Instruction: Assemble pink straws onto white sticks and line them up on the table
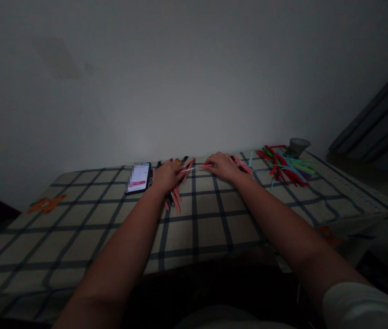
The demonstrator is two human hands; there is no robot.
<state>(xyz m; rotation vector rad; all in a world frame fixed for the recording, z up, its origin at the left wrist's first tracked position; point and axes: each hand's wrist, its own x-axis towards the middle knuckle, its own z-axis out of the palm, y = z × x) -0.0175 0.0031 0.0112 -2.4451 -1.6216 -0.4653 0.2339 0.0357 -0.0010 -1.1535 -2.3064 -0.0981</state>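
Observation:
My left hand [168, 175] is closed in a pinch, with a thin white stick [191, 169] running from its fingertips toward the right. Opposite it, my right hand [224, 166] grips a slim pink pen-like piece [206, 166] whose tip points left at the white stick. Whether the two pieces touch is too small to tell. Beneath and in front of my left hand lie several pink and dark pen-like sticks [176, 195]. More pink sticks [243, 165] lie just right of my right hand, partly hidden by it.
A phone [139, 177] with a lit screen lies left of my left hand. Red, green, blue and purple strips [288, 167] are heaped at the right, beside a grey cup [297, 147]. The checked tablecloth [211, 228] reaches back to a plain wall [194, 82].

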